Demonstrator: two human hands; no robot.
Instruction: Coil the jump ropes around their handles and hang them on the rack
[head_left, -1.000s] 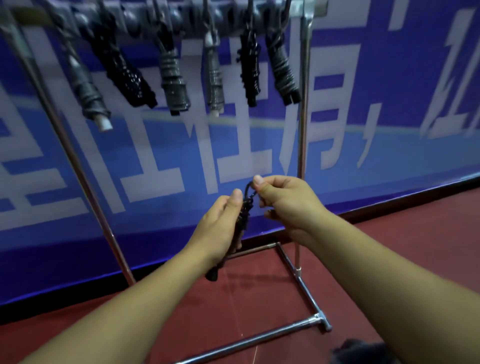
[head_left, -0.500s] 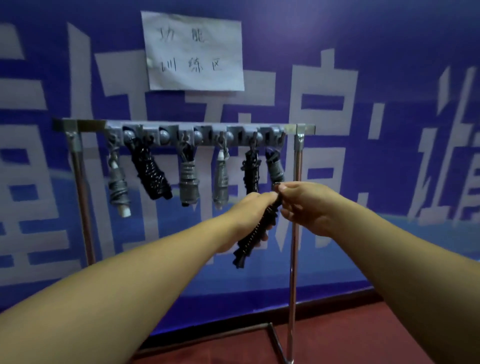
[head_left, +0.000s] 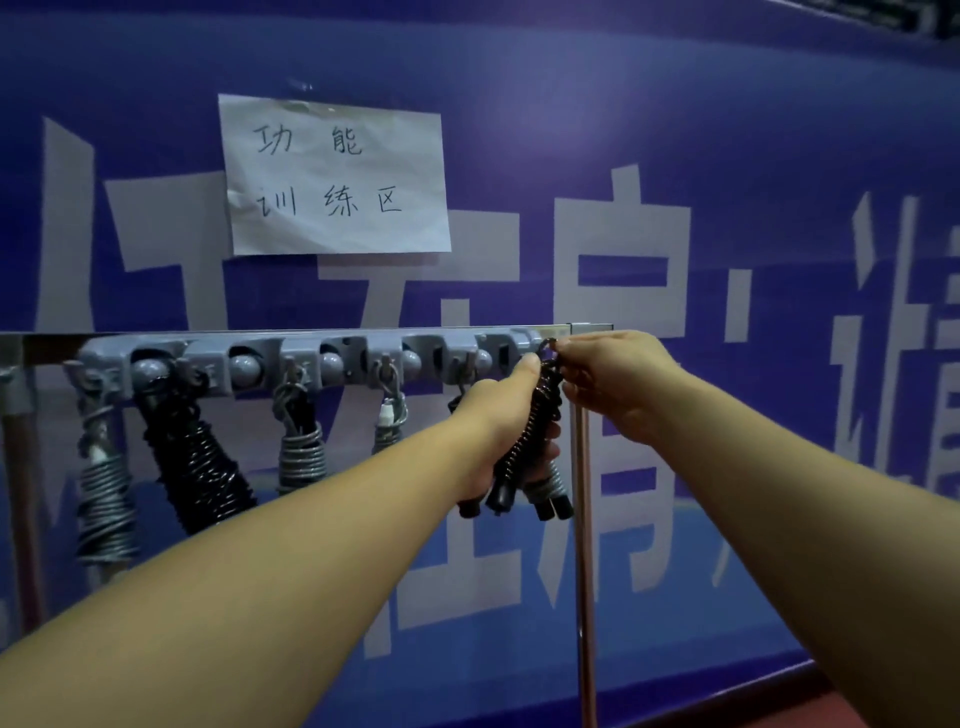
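Note:
My left hand (head_left: 501, 421) grips a black coiled jump rope (head_left: 530, 441) by its wrapped handles, held upright at the right end of the grey rack (head_left: 332, 358). My right hand (head_left: 618, 384) pinches the rope's small top loop (head_left: 548, 345) right against the rack's last holder. Several coiled ropes hang along the rack: a grey one (head_left: 104, 499) at the far left, a thick black one (head_left: 195, 462), another grey one (head_left: 301, 447), and a small one with a white tip (head_left: 389, 421). Another hung rope is partly hidden behind my left hand.
The rack stands on chrome poles (head_left: 584, 571) in front of a blue banner wall (head_left: 727, 156) with large pale characters. A white paper sign (head_left: 335, 176) is taped above the rack. A strip of red floor (head_left: 852, 712) shows at the bottom right.
Both hands have raised the black coiled rope from waist height up to the rack's right end. My view has tilted up, and the rope's loop now sits at the last holder.

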